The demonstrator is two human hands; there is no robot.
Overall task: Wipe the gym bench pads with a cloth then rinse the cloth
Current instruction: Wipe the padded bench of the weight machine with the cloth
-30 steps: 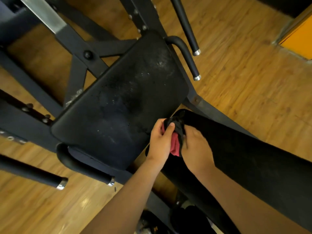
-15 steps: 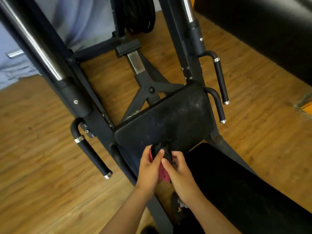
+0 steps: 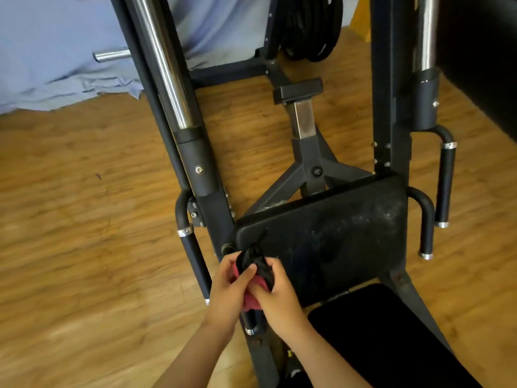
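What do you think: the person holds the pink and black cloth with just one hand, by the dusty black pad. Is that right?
Not quite. Both hands hold it: the left hand and the right hand together grip the pink and black cloth, by the dusty black pad. The head view shows this.

We are holding both bare forearms out in front of us, the left one slanting up from the lower middle of the view and the right one slanting up from the lower right. The wrists are angling toward each other and the two hands are sitting close side by side. Our left hand is curling its fingers and thumb around the bunched cloth from the left, while our right hand is gripping the same bundle from the right, its back facing up toward us.
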